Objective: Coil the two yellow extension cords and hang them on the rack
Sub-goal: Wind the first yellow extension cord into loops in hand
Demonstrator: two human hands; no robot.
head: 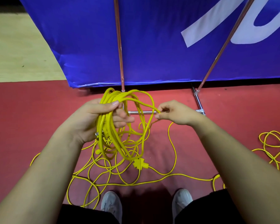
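A bundle of yellow extension cord loops (113, 135) hangs from my left hand (94, 118), which grips the loops near their top. My right hand (174, 113) pinches a strand of the same cord between thumb and fingers, level with the left hand. A yellow plug connector (140, 164) dangles at the bottom of the bundle. Loose cord (120, 183) trails in tangled curves over the red floor below. A second tangle of yellow cord (275, 146) lies on the floor at the far right. The rack's metal poles (120, 46) and base bar (141, 112) stand just beyond my hands.
A blue banner (152, 38) stretches behind the rack poles. A second slanted pole (223, 46) meets a floor bracket (199, 104) on the right. My two grey shoes (111, 206) stand on the red floor (23, 118) among cord loops. Pale wooden flooring (14, 46) lies at the upper left.
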